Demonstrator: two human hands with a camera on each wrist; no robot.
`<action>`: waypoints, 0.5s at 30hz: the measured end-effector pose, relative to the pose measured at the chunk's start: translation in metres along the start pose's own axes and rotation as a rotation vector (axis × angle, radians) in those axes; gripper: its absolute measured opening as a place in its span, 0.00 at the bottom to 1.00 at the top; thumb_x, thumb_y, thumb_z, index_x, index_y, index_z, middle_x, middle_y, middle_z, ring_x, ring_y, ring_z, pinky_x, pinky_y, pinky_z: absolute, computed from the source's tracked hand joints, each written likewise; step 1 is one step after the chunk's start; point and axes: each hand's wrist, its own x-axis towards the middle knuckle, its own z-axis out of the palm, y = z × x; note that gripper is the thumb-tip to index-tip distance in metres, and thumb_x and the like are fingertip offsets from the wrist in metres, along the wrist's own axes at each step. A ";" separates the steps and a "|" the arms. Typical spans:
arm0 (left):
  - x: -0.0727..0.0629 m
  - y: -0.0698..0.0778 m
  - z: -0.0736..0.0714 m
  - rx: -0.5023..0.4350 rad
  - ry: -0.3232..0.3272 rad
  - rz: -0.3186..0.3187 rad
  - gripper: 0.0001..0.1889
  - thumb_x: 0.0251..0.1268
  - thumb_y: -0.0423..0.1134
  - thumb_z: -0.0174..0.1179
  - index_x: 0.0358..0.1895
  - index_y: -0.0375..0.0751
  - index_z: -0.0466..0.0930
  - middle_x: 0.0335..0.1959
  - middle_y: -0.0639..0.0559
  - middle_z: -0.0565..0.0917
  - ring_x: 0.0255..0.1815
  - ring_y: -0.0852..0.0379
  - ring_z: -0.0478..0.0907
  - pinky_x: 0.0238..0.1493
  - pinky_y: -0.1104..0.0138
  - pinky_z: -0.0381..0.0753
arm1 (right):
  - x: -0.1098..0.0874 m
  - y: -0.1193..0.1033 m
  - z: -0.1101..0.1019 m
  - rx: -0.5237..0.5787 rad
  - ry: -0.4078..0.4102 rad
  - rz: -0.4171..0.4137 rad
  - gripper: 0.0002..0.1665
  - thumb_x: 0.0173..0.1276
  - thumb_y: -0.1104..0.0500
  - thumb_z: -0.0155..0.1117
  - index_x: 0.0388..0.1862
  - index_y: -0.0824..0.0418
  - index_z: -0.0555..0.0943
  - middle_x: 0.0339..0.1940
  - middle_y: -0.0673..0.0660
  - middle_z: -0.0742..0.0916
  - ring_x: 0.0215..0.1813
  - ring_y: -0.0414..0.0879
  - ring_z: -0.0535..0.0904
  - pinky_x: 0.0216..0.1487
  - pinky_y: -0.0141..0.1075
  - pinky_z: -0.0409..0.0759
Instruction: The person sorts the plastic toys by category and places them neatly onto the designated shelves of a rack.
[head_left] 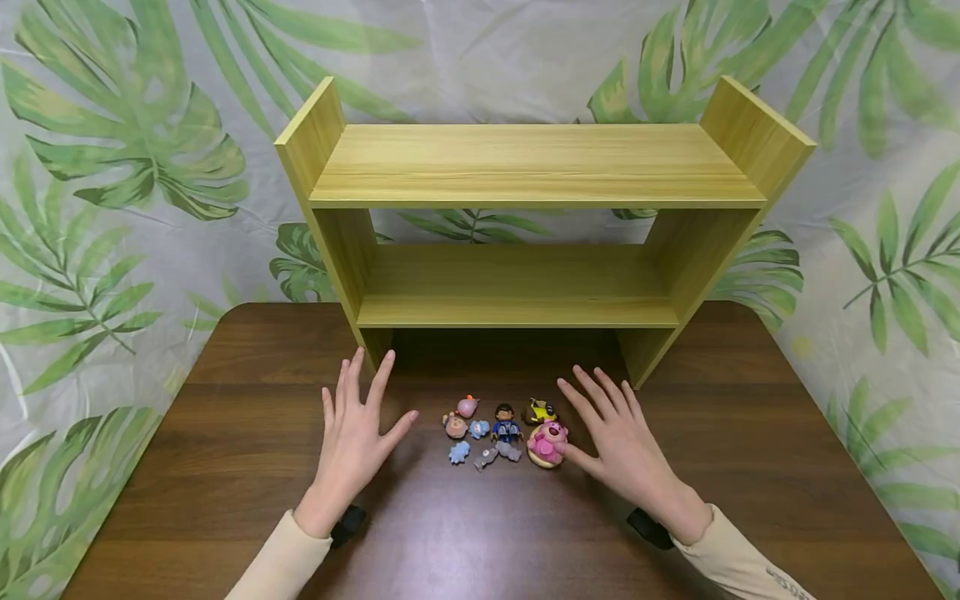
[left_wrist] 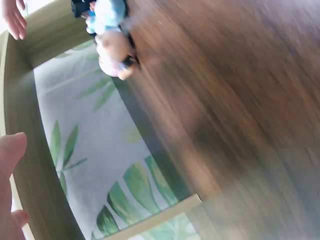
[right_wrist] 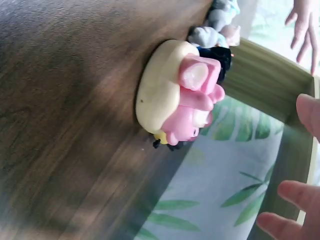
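In the lower middle of the head view, small moulded figurines point(head_left: 507, 430) are clustered on a dark brown, wood-grained tabletop point(head_left: 547, 542). A glossy pink bear point(head_left: 551, 438) with a cream base point(head_left: 534, 455) is set at the cluster's right, a black-and-yellow figure point(head_left: 540, 410) just above it. A figure in blue point(head_left: 505, 414) is placed centrally; rounded pink point(head_left: 467, 407) and peach point(head_left: 454, 426) figures lie to its left, with knobbly pale blue pieces point(head_left: 459, 452) and grey pieces point(head_left: 508, 451) lower down. The cluster is flanked by the left hand point(head_left: 352, 442) and the right hand point(head_left: 626, 446), both with fingers straight and spread — the right thumb just beside the bear. The upper middle is filled by a straight-edged, yellowish wood-grain shelf point(head_left: 536, 162), backed by creased, leaf-printed cloth point(head_left: 517, 50). In the right wrist view the base is revealed as thick, smooth and rounded; in the left wrist view — blurred — the figurines are cut off by the top edge.
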 end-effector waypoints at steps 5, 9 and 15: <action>0.004 -0.009 0.001 -0.017 0.062 0.021 0.49 0.56 0.50 0.69 0.77 0.60 0.45 0.74 0.37 0.49 0.72 0.34 0.49 0.60 0.32 0.49 | 0.001 0.001 0.003 0.020 -0.007 -0.048 0.50 0.56 0.40 0.69 0.73 0.57 0.62 0.72 0.61 0.64 0.71 0.60 0.56 0.67 0.58 0.49; 0.009 -0.015 0.001 -0.032 0.111 0.040 0.49 0.55 0.46 0.70 0.77 0.57 0.46 0.72 0.35 0.51 0.69 0.33 0.55 0.60 0.33 0.52 | 0.000 0.002 0.008 0.049 0.000 -0.082 0.51 0.55 0.40 0.70 0.73 0.58 0.63 0.70 0.63 0.67 0.69 0.60 0.59 0.66 0.57 0.53; 0.020 -0.025 0.001 -0.055 0.166 0.066 0.49 0.55 0.42 0.70 0.76 0.55 0.47 0.71 0.33 0.52 0.64 0.31 0.61 0.59 0.34 0.55 | -0.003 0.004 0.018 0.105 0.003 -0.122 0.50 0.54 0.42 0.71 0.71 0.61 0.64 0.67 0.64 0.70 0.66 0.61 0.65 0.64 0.55 0.60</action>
